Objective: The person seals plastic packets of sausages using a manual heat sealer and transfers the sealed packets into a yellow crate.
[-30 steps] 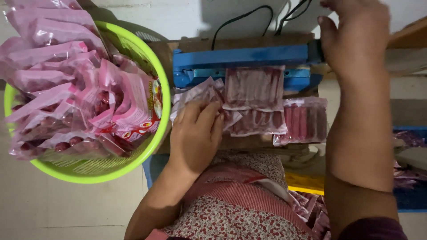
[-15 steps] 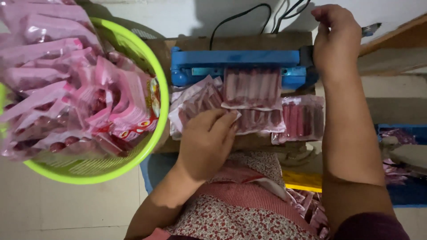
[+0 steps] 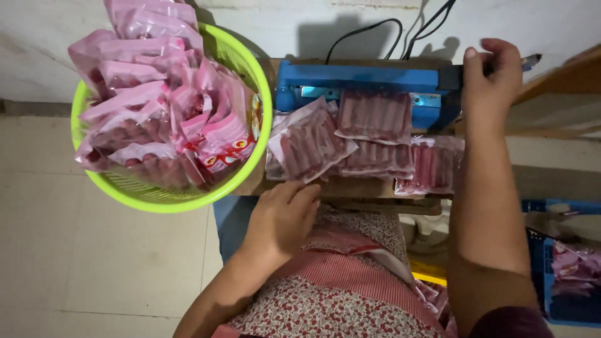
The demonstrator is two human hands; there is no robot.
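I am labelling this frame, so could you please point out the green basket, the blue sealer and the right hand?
green basket [image 3: 266, 134], head view, right rim.
blue sealer [image 3: 363, 78], head view, top bar.
right hand [image 3: 494, 78], head view, back of hand.

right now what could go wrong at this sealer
1. The right hand is on the blue sealer arm's end while a pink packet lies in its jaw; the left hand is off the packets, so that packet might slip and seal crooked.
2. Loose packets overlap near the board's front edge and could slide off.
3. The green basket is heaped above its rim; packets may spill.
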